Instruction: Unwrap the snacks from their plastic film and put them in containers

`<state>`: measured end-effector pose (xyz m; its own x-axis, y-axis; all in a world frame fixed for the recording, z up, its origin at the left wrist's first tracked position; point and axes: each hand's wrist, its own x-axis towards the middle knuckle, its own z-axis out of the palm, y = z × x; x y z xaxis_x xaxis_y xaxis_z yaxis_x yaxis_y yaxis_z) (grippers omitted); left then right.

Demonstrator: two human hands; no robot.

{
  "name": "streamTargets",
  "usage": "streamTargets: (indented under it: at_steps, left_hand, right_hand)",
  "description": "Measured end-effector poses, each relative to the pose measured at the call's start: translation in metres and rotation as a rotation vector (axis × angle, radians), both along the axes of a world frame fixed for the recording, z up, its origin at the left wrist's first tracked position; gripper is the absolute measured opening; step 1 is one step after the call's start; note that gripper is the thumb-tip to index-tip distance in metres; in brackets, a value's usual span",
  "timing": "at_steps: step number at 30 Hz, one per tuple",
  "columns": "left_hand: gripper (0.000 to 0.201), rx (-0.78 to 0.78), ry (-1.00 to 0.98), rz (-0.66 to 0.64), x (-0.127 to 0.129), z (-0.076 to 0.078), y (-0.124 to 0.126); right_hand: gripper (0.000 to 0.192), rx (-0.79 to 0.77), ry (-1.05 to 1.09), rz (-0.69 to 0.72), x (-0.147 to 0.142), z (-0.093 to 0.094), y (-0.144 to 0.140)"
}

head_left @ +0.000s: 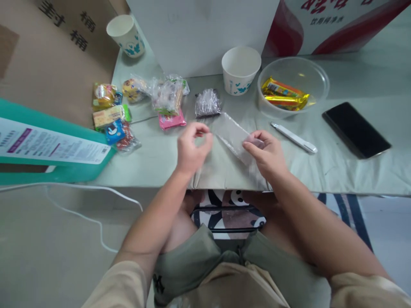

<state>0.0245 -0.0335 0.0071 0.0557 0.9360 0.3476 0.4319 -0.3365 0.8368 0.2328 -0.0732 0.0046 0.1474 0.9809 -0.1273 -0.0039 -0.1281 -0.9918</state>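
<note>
Clear plastic makes the bag (233,133), held slantwise over the table (356,177), close to its near edge; the right hand (266,150) grips one side between thumb and fingers; the left hand (193,147) is just beside the other side, fingers curled and thumb close to the forefinger, though whether those tips meet, or touch the film, I cannot tell; film this thin will probably crease and cling, so the right pinch is best kept firm but small, with the bag flat between the hands; the left thumb and forefinger would do well to rub the film lightly rather than tug, since a hard pull could stretch or tear it; resting both wrists by the near edge should steady the work; to the right of the bag lies the knife (293,137), and as its tip is too small to show whether the blade is out, knuckles and film are better kept off it; the phone (356,130) lies farther toward the table's right end, well apart from both hands; beyond the bag's upper corner sits the dark pack (207,103), near enough to be nudged, so small movements seem wise; the pink pack (172,120) is to its left; toward the far edge stand the cup (240,70) and the tub (316,81), with gold packs (284,100) inside; the white box (205,38) rises behind the cup.
</note>
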Motion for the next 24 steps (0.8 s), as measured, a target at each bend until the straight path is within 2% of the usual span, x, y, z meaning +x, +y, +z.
streamTargets:
  at_steps: [3, 5, 8, 10, 13, 15, 16, 19, 21, 24]
  left_hand:
    - [0.054, -0.048, -0.003, -0.251, 0.013, 0.004, -0.01]
    - [0.069, -0.129, -0.042, -0.358, 0.017, 0.006, -0.012]
    - [0.064, -0.343, -0.15, -0.491, 0.018, 0.01, -0.012]
    - [0.053, -0.438, -0.207, -0.492, 0.016, 0.011, -0.011]
    - [0.036, -0.443, -0.215, -0.383, 0.014, 0.01, -0.009]
    - [0.03, -0.472, -0.22, -0.371, 0.013, 0.008, -0.008]
    - [0.03, -0.506, -0.242, -0.396, 0.012, 0.007, -0.008]
    - [0.04, -0.599, -0.337, -0.498, 0.012, 0.006, -0.007]
    - [0.044, -0.634, -0.37, -0.535, 0.011, 0.007, -0.006]
    - [0.04, -0.727, -0.453, -0.576, 0.006, 0.012, -0.004]
  right_hand:
    - [0.03, 0.033, 0.12, 0.173, -0.006, 0.006, -0.005]
    - [0.033, 0.04, 0.23, 0.26, -0.01, 0.008, -0.008]
    - [0.036, -0.015, 0.349, 0.312, -0.012, 0.01, -0.011]
    - [0.036, -0.016, 0.339, 0.297, -0.011, 0.009, -0.012]
    - [0.035, 0.1, 0.106, 0.132, -0.008, 0.005, -0.011]
    - [0.047, 0.205, -0.065, 0.057, -0.005, 0.001, -0.011]
    - [0.056, 0.239, -0.119, 0.075, -0.003, -0.002, -0.011]
    - [0.079, 0.26, -0.203, 0.264, 0.0, -0.007, -0.014]
    - [0.087, 0.264, -0.235, 0.306, 0.002, -0.008, -0.015]
    - [0.073, 0.249, -0.101, 0.247, 0.005, -0.005, -0.014]
